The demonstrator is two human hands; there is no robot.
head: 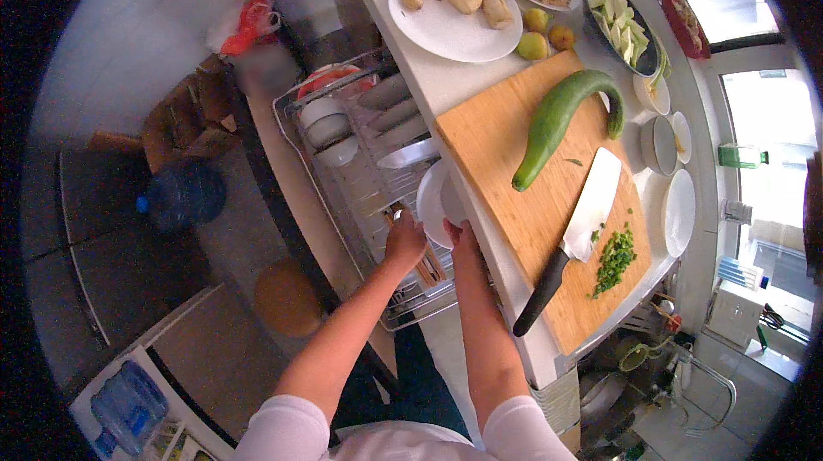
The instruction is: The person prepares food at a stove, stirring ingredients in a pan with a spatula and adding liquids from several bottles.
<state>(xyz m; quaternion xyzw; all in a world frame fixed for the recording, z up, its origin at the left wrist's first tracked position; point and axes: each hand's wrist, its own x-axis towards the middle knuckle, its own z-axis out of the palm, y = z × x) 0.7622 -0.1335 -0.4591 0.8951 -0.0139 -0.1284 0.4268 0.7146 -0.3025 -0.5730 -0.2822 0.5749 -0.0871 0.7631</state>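
Both my hands reach down into a pulled-out wire drawer basket (347, 229) below the counter. A white bowl (432, 194) sits partly under the counter edge, and my right hand (464, 239) grips its near rim. Beside the bowl's left side is my left hand (406, 241), fingers bent, over wooden chopsticks (429, 268) lying in the basket; whether it holds anything is hidden. On the wooden cutting board (495, 120) to the right lie a curved green squash (556, 117), a cleaver-shaped kitchen knife (595, 197) and chopped green onion (615, 260).
Stacked bowls (325, 123) and dishes fill the drawer's far part. The knife's black handle (543, 294) overhangs the board towards the counter edge. Behind the board stand a plate (443, 37) of peeled pieces, several fruits (533, 45) and a dark bowl (651, 56) of sliced vegetable.
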